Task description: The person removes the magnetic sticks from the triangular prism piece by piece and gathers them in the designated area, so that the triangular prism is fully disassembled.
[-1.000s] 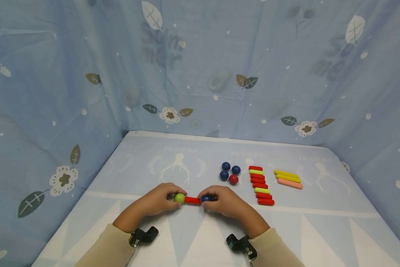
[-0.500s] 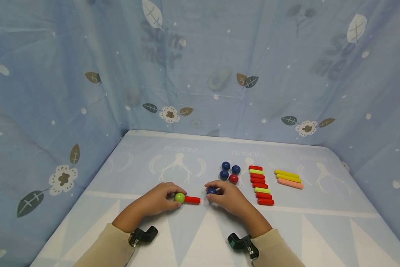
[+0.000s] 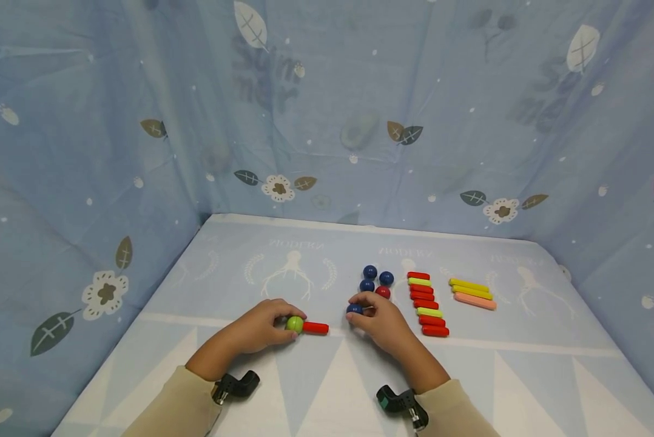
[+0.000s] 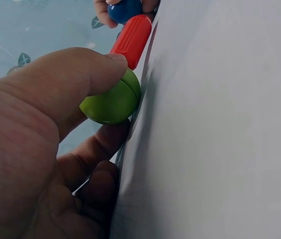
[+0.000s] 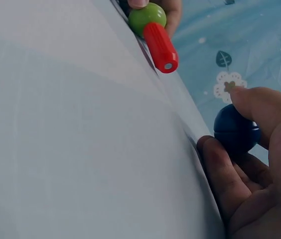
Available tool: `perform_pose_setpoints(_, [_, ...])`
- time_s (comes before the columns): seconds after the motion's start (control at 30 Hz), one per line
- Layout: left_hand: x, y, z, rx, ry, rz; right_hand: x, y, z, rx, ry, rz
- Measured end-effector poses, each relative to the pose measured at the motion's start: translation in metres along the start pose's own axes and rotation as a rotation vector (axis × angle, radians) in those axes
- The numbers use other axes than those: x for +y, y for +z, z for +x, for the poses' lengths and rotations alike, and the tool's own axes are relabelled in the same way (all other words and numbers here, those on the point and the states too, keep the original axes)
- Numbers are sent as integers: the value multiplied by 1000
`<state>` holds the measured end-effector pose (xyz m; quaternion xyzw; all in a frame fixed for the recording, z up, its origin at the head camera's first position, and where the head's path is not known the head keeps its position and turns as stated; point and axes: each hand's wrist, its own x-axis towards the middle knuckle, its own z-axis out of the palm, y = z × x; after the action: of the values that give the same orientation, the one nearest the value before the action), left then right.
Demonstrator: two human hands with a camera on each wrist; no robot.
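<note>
Between thumb and fingers my left hand (image 3: 264, 325) pinches a green ball (image 4: 113, 102) low at the table. A short red rod (image 3: 315, 328) sticks out from that ball to the right, its end touching it. In the right wrist view the rod's free end shows a small silvery disc. To the right and slightly farther back, my right hand (image 3: 381, 321) pinches a dark blue ball (image 5: 236, 129) with a groove round it. A gap separates this blue ball from the rod.
Behind my right hand lie several blue balls (image 3: 370, 272) and a red ball (image 3: 383, 292). Right of them runs a column of short red and yellow-green rods (image 3: 425, 304). Farther right are two longer yellow rods (image 3: 469, 285) and a salmon rod (image 3: 475, 301). Patterned cloth (image 3: 327, 121) hangs behind.
My right hand has drawn the blue ball off the red rod's end and moved it right and slightly back. The left hand with the green ball has stayed in place.
</note>
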<state>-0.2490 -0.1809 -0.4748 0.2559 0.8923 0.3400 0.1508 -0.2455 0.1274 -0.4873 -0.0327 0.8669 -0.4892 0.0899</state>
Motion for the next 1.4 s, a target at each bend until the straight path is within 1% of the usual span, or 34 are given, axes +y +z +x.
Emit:
perform_pose_setpoints(0.3, [2,1,1,-6,2,-7,3,-2,-2,101,65,32])
perform_pose_setpoints(0.63, [1,0,0,5,-12,5,4,-1,1,165,69,26])
perform_pose_setpoints(0.93, [0,1,1,8,-14,4,2,-3,-2,195,49,-51])
perform_pose_setpoints(1.1, [1,2,2,5,-23,-13,4,-4,-3,200,49,-60])
perform_pose_setpoints(1.3, [2,1,1,4,-36,-4,6,-4,-2,211,44,-79])
perform_pose_setpoints(1.4, [3,1,1,5,-41,-6,7,-4,0,217,56,-78])
